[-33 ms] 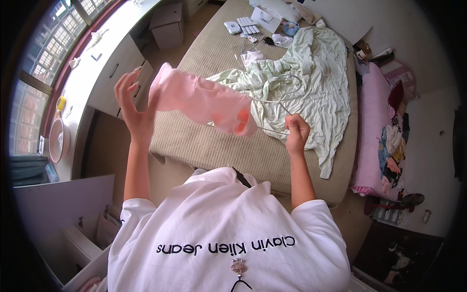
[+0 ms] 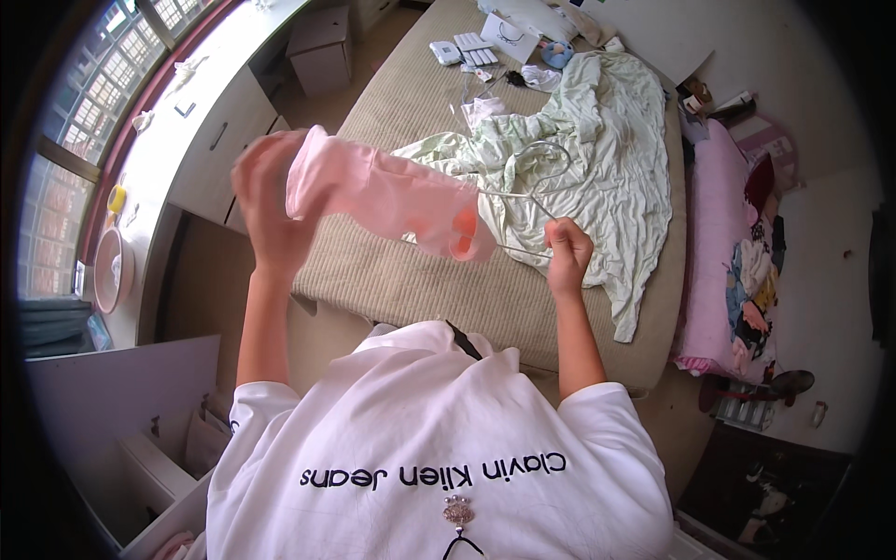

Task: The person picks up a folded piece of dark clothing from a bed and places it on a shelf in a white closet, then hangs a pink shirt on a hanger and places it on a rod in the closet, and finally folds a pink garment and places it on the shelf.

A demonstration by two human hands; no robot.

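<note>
A small pink garment (image 2: 383, 191) is stretched sideways in front of me, above the bed. Its right end, with an orange-pink opening, hangs around part of a thin pale wire clothes hanger (image 2: 562, 171). My right hand (image 2: 568, 254) is closed around the hanger's wire, with the curved hook sticking out beyond the fist. At the garment's left end, my left hand (image 2: 271, 201) is smeared by motion. It touches or overlaps the cloth there, and its grip cannot be made out. Part of the hanger is hidden inside the garment.
Below my hands lies a bed (image 2: 373, 285) with a beige ribbed cover. A crumpled pale green cloth (image 2: 616, 187) spreads over its right side, and small items lie at its far end. A windowsill counter with a pink basin (image 2: 110, 271) runs along the left. Clothes (image 2: 751, 280) are piled at the right.
My left hand has shifted slightly right, and its raised, spread fingers have folded toward the garment's left end. My right hand and the hanger have hardly moved.
</note>
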